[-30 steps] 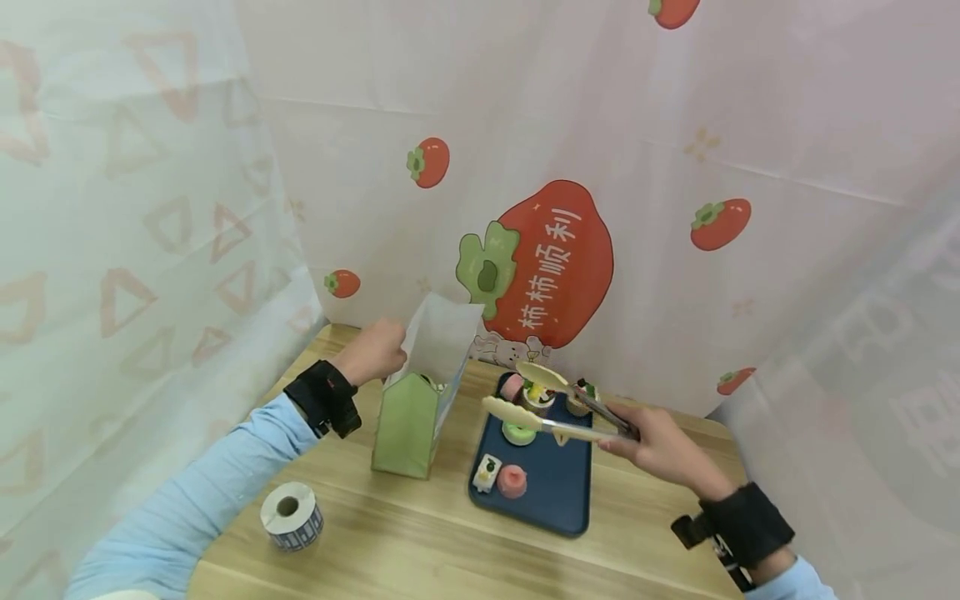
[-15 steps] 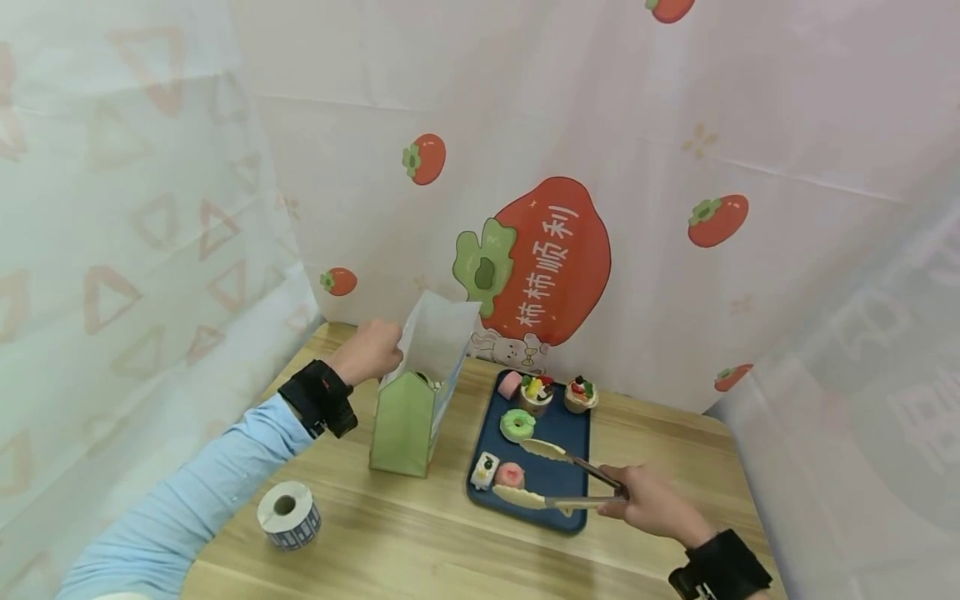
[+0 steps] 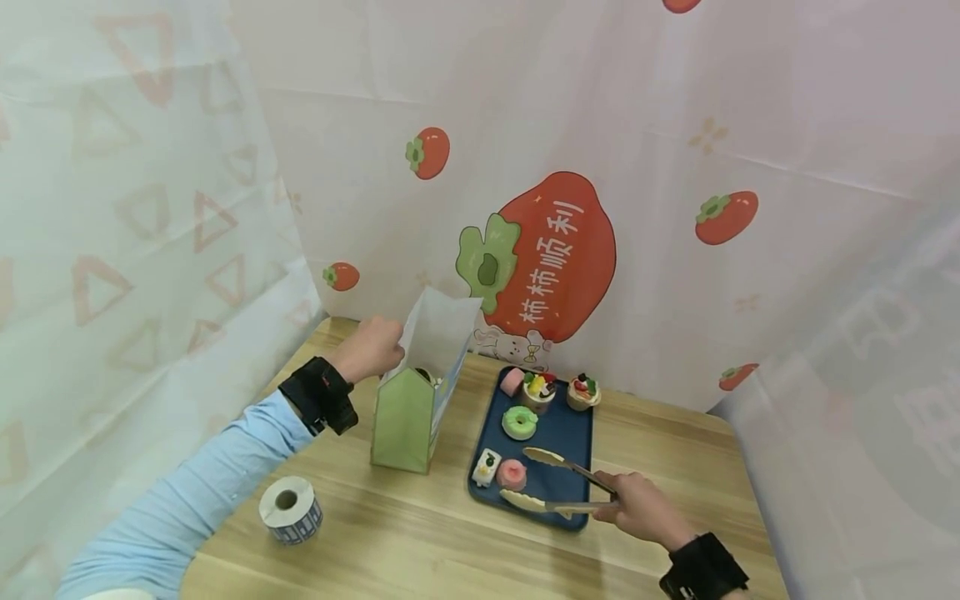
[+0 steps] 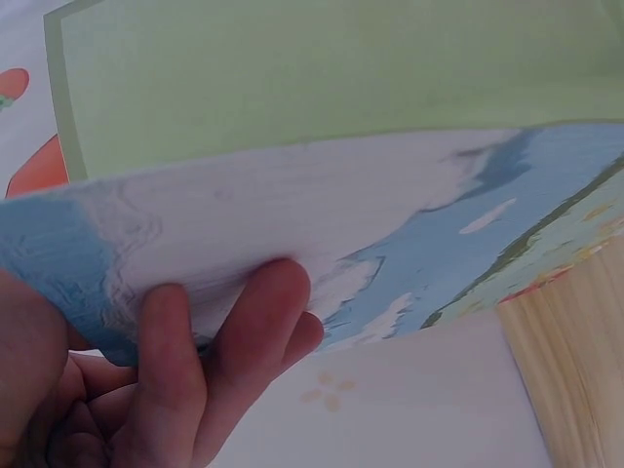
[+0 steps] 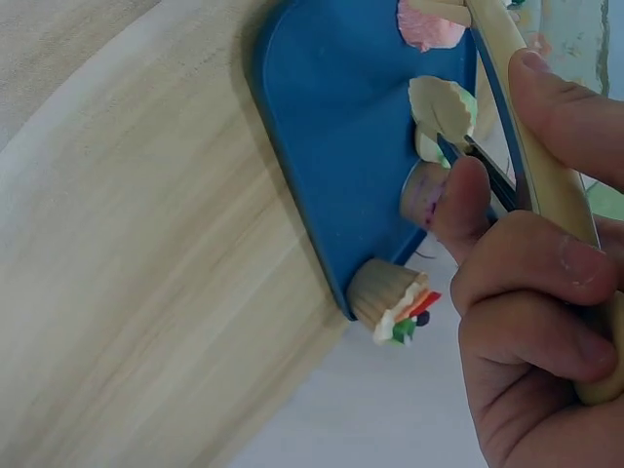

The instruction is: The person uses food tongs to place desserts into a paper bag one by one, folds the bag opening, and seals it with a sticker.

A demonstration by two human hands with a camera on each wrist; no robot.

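Observation:
My left hand (image 3: pixel 372 348) pinches the upper edge of a paper bag (image 3: pixel 402 422), green outside in the head view, which stands upright with its mouth open. A painted blue-and-white side of it shows in the left wrist view, fingers (image 4: pixel 273 297) lying against it. My right hand (image 3: pixel 639 507) grips a pair of tongs (image 3: pixel 573 506), whose cream tips are spread apart over the front of the blue tray (image 3: pixel 555 433). Close to those tips sits a pink round cake (image 3: pixel 512 474), beside a white square cake (image 3: pixel 486 467). A green donut (image 3: pixel 520 422) lies farther back.
Along the tray's back edge stand a pink piece (image 3: pixel 512 382), a fruit-topped cup (image 3: pixel 538 392) and a cupcake (image 3: pixel 582 392). A roll of labels (image 3: pixel 291 510) stands on the wooden table (image 3: pixel 420 542) at front left. Printed curtains (image 3: pixel 337 167) enclose the table behind and at both sides.
The tongs and my right hand have come down and forward, from over the back of the tray to its front near the pink cake. My left hand keeps its place on the bag.

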